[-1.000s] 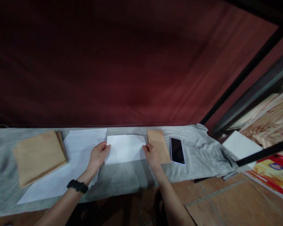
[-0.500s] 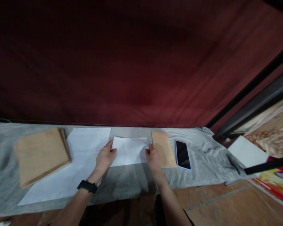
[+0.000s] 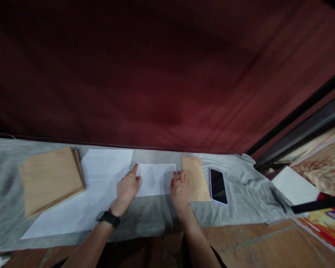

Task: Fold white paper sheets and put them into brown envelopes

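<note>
A folded white sheet of paper (image 3: 155, 180) lies flat on the grey cloth, between my two hands. My left hand (image 3: 127, 185) rests at its left edge, index finger stretched toward the upper left corner and thumb apart. On the right edge, my right hand (image 3: 180, 190) presses down with its fingers spread. Just beyond that hand is a single brown envelope (image 3: 197, 178). Larger white sheets (image 3: 103, 195) are spread to the left of my left hand, with a stack of brown envelopes (image 3: 54, 178) partly on top of them.
Right of the single envelope lies a phone (image 3: 218, 186) with a dark screen. The grey cloth (image 3: 248, 193) covers a narrow surface in front of a dark red curtain (image 3: 167, 93). Black bars, a white board (image 3: 296, 185) and a red-yellow package (image 3: 328, 223) stand at right, above tiled floor.
Both hands have gone from pinching the folded paper's edges to resting on it with fingers extended. The paper now lies flatter. The whole view has shifted slightly.
</note>
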A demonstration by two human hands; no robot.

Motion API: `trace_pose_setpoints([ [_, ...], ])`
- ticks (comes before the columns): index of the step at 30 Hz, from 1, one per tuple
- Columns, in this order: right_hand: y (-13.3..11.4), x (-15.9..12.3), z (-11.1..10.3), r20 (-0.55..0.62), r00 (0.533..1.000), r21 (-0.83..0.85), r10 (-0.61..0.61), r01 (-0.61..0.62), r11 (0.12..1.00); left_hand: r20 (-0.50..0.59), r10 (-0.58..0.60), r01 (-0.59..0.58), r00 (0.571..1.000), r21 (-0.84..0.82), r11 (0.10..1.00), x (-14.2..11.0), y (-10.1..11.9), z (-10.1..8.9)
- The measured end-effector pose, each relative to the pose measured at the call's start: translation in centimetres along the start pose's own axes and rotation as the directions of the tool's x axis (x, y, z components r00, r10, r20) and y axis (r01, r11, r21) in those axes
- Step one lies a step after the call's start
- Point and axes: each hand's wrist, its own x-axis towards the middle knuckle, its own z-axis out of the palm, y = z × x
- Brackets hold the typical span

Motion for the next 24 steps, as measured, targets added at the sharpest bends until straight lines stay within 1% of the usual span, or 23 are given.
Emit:
trace_pose_setpoints([
  [4, -1.1, -0.3, 0.6, -0.036, 0.982, 0.128, -0.183, 0.186, 0.974, 0.023, 0.014, -0.014, 1.0, 0.008, 1.0, 0.2, -0.2, 0.3],
  [6, -1.7, -0.6, 1.3, -0.017, 0.972, 0.162, -0.236, 0.236, 0.958, 0.019, 0.037, -0.037, 0.999, 0.029, 0.999, 0.3, -0.3, 0.6],
  [8, -2.2, -0.9, 1.9, 0.024, 0.965, 0.159, -0.26, 0.253, 0.954, 0.01, 0.058, -0.059, 0.998, 0.054, 0.997, 0.3, -0.4, 0.7],
  [11, -2.4, -1.2, 2.7, 0.073, 0.964, 0.122, -0.256, 0.246, 0.961, -0.002, 0.085, -0.085, 0.996, 0.088, 0.993, 0.1, -0.5, 0.8],
  [13, -2.4, -1.3, 2.9, 0.082, 0.965, 0.101, -0.25, 0.242, 0.965, -0.019, 0.122, -0.12, 0.992, 0.106, 0.987, -0.1, -0.5, 0.7],
  [15, -2.4, -1.3, 3.0, 0.083, 0.964, 0.087, -0.253, 0.246, 0.965, -0.061, 0.166, -0.157, 0.984, 0.128, 0.979, -0.5, -0.3, 0.8],
  [17, -2.3, -1.3, 3.1, 0.083, 0.963, 0.076, -0.255, 0.249, 0.966, -0.144, 0.217, -0.194, 0.965, 0.157, 0.968, -0.8, 0.0, 1.2],
  [19, -2.2, -1.2, 3.2, 0.089, 0.963, 0.067, -0.256, 0.25, 0.966, -0.215, 0.292, -0.259, 0.932, 0.17, 0.951, -1.1, 0.6, 2.2],
  [21, -2.1, -1.2, 3.3, 0.1, 0.96, 0.058, -0.261, 0.256, 0.965, -0.216, 0.393, -0.37, 0.894, 0.139, 0.919, -1.2, 1.4, 3.7],
  [22, -2.1, -1.2, 3.4, 0.106, 0.958, 0.052, -0.267, 0.262, 0.964, -0.189, 0.452, -0.439, 0.872, 0.108, 0.892, -1.1, 1.8, 4.5],
  [24, -2.0, -1.3, 3.5, 0.121, 0.952, 0.038, -0.28, 0.277, 0.96, -0.163, 0.531, -0.53, 0.831, 0.053, 0.846, -1.1, 2.6, 6.1],
])
